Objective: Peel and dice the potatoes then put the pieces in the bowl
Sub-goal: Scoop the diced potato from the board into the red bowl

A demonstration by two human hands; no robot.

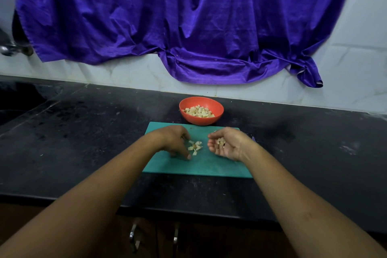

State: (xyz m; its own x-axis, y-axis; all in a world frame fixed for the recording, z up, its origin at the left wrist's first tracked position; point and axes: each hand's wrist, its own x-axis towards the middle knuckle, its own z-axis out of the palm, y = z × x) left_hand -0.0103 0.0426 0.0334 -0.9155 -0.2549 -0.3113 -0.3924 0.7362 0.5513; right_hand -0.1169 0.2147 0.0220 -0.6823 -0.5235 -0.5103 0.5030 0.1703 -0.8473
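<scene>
Teal cutting board (209, 165) is lying on the black desk (83, 132), and we are working over it with both hands. Our left hand (173, 140) is resting palm down, its fingers (187, 155) loosely spread and touching a small pile of diced potato (195, 146) near the board's centre. At 3 o'clock from that pile, our right hand (230, 148) is cupping a handful of dice (221, 141) palm up, fingers curling around them. At 12 o'clock, just beyond the board, the orange bowl (201, 121) is holding more potato cubes (199, 111).
</scene>
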